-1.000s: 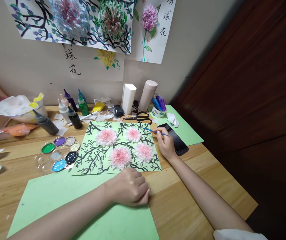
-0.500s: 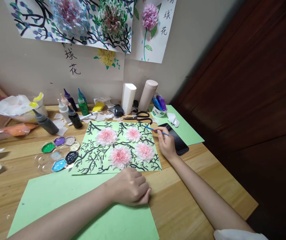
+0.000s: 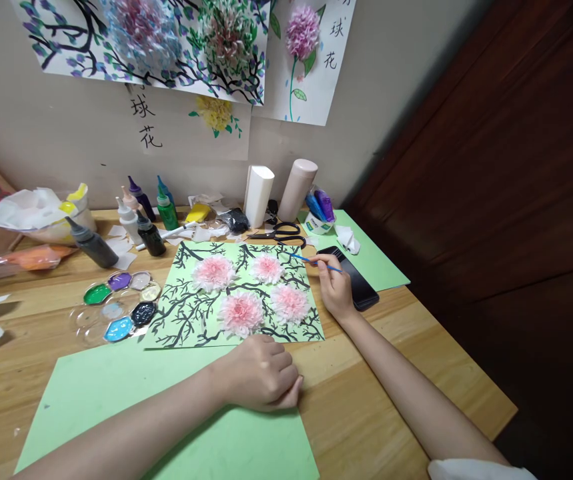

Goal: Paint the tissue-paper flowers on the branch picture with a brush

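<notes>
My right hand (image 3: 333,288) is closed on a thin blue paintbrush (image 3: 312,261), whose tip rests at the upper right edge of a green picture (image 3: 189,313) with black painted branches and several pink tissue flowers (image 3: 240,313). My left hand (image 3: 262,373) lies as a loose fist on the wooden table, at the picture's near edge and the corner of a plain green sheet (image 3: 131,413); nothing shows in its fingers. A paint palette (image 3: 119,303) with green, purple, blue and black paint sits left of the picture.
Paint bottles (image 3: 149,220), a bowl with tissue (image 3: 46,213), scissors (image 3: 279,235), two tall containers (image 3: 279,190) and a tape roll stand along the wall. A black phone (image 3: 356,283) lies on green paper right of my right hand. Flower pictures hang above.
Nearly nothing changed. The brush hand shifted very slightly at the picture's upper right edge; the left fist stayed where it was.
</notes>
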`<state>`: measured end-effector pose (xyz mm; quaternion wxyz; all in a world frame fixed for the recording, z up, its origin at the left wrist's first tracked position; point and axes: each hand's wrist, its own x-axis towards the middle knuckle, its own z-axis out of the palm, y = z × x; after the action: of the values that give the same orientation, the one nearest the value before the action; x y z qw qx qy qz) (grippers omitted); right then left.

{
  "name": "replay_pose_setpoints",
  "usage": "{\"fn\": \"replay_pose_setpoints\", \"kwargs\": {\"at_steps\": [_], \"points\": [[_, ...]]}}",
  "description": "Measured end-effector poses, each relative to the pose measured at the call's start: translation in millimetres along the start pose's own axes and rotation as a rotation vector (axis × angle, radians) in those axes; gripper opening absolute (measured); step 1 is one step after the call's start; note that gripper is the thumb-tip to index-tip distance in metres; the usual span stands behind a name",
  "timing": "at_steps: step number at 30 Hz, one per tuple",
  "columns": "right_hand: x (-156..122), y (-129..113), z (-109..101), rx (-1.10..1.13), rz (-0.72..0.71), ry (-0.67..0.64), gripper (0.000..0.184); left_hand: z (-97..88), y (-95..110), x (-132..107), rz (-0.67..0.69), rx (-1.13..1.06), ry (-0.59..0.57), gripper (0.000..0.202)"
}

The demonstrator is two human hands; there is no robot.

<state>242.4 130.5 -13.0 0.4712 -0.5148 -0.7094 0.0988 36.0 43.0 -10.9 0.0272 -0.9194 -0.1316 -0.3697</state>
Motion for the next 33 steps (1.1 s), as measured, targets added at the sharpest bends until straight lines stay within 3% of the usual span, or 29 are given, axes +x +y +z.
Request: {"fn": "replay_pose_setpoints", "kwargs": {"at_steps": [12, 23, 33], "points": [[1.2, 0.3, 1.0, -0.005, 0.009, -0.039, 0.023, -1.2, -0.3, 2.4, 0.005, -0.006, 0.007, 0.029], [-0.4, 1.8, -2.4, 0.043, -0.028, 0.080, 0.028, -0.4, -0.4, -0.2, 0.006, 0.010, -0.028, 0.029], [1.3, -2.8, -1.0, 0.108, 0.022, 0.085, 0.031, -1.1, -0.1, 1.3, 0.007, 0.010, -0.034, 0.029]]}}
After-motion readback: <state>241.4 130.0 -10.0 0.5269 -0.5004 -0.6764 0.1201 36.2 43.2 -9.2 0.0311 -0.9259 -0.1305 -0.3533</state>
